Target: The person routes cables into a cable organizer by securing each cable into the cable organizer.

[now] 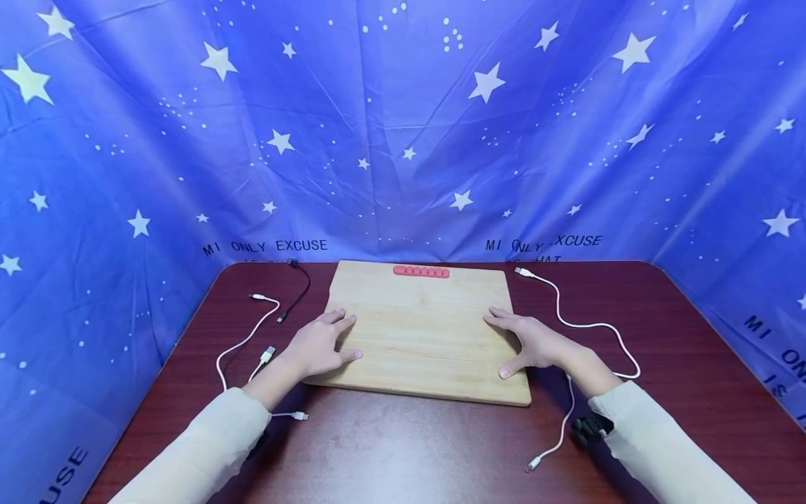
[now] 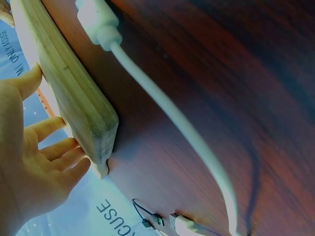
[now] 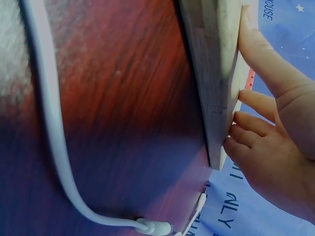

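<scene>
A light wooden board (image 1: 422,336) lies flat on the dark red table. Along its far edge sits a red strip with a row of small notches (image 1: 421,271). My left hand (image 1: 322,344) rests at the board's left side, fingers and thumb spread over the edge. At the right side my right hand (image 1: 532,341) touches the board the same way, thumb toward the near corner. In the left wrist view, fingertips meet the rim of the board (image 2: 74,88). The right wrist view has the thumb and fingers along the board's edge (image 3: 216,73).
White cables (image 1: 236,344) and a short black cable (image 1: 306,287) lie left of the board. To the right are a long white cable (image 1: 582,324) and a shorter white one (image 1: 563,434). A blue curtain with stars (image 1: 403,140) hangs behind the table (image 1: 390,448).
</scene>
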`<state>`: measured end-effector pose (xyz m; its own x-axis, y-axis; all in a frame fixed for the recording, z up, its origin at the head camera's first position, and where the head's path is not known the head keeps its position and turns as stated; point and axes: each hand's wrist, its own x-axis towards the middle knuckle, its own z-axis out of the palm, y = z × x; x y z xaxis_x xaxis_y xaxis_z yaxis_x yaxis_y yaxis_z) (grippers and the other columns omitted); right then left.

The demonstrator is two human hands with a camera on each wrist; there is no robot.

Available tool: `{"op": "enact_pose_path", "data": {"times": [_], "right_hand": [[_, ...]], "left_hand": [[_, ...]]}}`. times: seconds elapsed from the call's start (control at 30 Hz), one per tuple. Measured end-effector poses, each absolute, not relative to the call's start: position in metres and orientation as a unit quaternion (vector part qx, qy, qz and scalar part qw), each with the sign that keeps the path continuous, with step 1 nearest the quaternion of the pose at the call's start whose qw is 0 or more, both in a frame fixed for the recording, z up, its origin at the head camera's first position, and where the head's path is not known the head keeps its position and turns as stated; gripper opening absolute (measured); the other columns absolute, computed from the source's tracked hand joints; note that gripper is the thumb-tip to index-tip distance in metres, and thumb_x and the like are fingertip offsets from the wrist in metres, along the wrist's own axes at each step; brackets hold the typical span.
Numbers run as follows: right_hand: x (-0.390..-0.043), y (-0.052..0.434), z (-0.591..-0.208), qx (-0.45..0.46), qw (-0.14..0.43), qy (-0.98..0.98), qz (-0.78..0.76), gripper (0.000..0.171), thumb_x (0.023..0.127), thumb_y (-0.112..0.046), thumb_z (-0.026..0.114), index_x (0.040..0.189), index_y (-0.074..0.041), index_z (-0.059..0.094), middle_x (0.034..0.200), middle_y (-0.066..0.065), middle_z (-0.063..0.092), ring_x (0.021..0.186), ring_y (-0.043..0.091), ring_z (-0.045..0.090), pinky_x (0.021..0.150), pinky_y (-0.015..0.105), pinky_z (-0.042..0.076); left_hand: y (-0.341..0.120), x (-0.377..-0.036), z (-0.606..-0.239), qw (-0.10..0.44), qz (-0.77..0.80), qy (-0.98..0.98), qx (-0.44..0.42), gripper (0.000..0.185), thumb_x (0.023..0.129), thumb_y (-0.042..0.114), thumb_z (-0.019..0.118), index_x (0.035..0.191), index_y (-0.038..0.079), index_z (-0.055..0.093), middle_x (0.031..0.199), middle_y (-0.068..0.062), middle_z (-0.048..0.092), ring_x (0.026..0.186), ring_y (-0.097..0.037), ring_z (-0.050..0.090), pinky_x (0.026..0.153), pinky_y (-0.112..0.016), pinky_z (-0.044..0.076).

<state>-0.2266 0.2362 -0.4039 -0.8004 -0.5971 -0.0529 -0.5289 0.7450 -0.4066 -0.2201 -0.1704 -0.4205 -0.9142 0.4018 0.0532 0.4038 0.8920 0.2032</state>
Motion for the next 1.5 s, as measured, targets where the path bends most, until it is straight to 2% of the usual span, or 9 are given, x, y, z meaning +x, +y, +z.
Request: {"op": "enact_pose_path", "data": {"times": [0.43, 0.93, 1.23, 1.5], "right_hand": [[-0.239, 0.232, -0.406, -0.340, 0.065, 0.920, -0.183, 0.102, 0.055, -0.037, 0.090, 0.135, 0.010, 0.047, 0.143, 0.036, 0.040, 0.133, 0.051, 0.038, 0.107, 0.062, 0.036], [-0.245, 0.243, -0.403, -0.350, 0.067, 0.912, -0.204, 0.100, 0.055, -0.033, 0.090, 0.134, 0.010, 0.047, 0.143, 0.036, 0.039, 0.133, 0.052, 0.038, 0.107, 0.063, 0.035], [-0.240, 0.247, -0.404, -0.351, 0.067, 0.915, -0.186, 0.101, 0.057, -0.040, 0.089, 0.135, 0.008, 0.048, 0.145, 0.033, 0.039, 0.135, 0.048, 0.037, 0.107, 0.060, 0.037], [-0.239, 0.247, -0.405, -0.344, 0.076, 0.916, -0.192, 0.100, 0.057, -0.039, 0.089, 0.136, 0.007, 0.047, 0.146, 0.032, 0.038, 0.136, 0.048, 0.036, 0.107, 0.061, 0.035]], "left_hand": [[-0.175, -0.219, -0.426, 0.012, -0.112, -0.973, -0.201, 0.071, 0.082, 0.051, 0.067, 0.137, 0.007, 0.053, 0.143, -0.022, 0.049, 0.135, -0.036, 0.045, 0.107, -0.050, 0.046], [-0.163, -0.217, -0.423, 0.022, -0.114, -0.975, -0.190, 0.069, 0.081, 0.048, 0.069, 0.135, 0.007, 0.054, 0.141, -0.023, 0.051, 0.132, -0.038, 0.048, 0.106, -0.050, 0.047], [-0.162, -0.212, -0.422, 0.022, -0.110, -0.975, -0.193, 0.070, 0.081, 0.049, 0.068, 0.136, 0.006, 0.054, 0.141, -0.024, 0.050, 0.133, -0.038, 0.047, 0.106, -0.050, 0.047], [-0.160, -0.209, -0.424, 0.028, -0.115, -0.975, -0.189, 0.070, 0.082, 0.049, 0.068, 0.135, 0.007, 0.054, 0.142, -0.023, 0.050, 0.133, -0.037, 0.047, 0.105, -0.051, 0.047]]}}
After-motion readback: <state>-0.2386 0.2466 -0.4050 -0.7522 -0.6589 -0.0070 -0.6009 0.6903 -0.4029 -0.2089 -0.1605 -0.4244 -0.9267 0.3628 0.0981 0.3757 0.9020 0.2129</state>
